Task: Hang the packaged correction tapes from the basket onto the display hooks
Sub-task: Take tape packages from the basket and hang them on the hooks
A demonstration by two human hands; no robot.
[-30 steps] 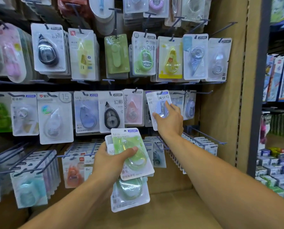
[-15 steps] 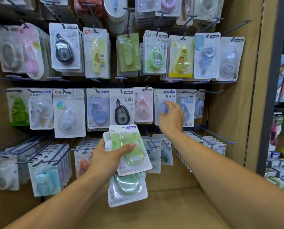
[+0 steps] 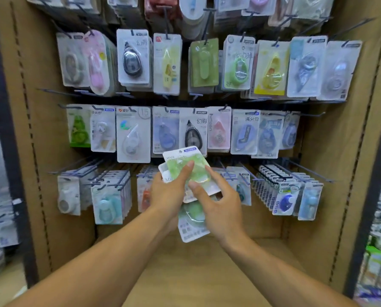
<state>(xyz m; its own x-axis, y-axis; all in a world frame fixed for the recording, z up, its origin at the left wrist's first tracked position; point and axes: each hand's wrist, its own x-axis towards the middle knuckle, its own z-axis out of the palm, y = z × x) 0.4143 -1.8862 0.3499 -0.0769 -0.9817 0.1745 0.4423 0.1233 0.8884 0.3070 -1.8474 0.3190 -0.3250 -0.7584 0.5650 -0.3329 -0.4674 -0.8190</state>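
My left hand (image 3: 169,196) grips a small fanned stack of packaged green correction tapes in front of the lower hooks. The top green pack (image 3: 183,159) stands above my thumb, and another green pack (image 3: 193,224) hangs below my palm. My right hand (image 3: 220,202) is at the stack, its thumb and forefinger pinching the top green pack along its right side. A blue correction tape pack (image 3: 244,131) hangs on a middle-row hook. The basket is out of view.
A brown pegboard display (image 3: 331,151) carries three rows of hooks full of carded correction tapes. Long hooks (image 3: 309,171) stick out at the lower right, above more packs. A brown shelf base (image 3: 196,269) lies below my arms. Dark uprights and other shelves flank both sides.
My right hand let go of the blue pack on the middle-row hook and came down to the green stack in my left hand. The view shifted left.
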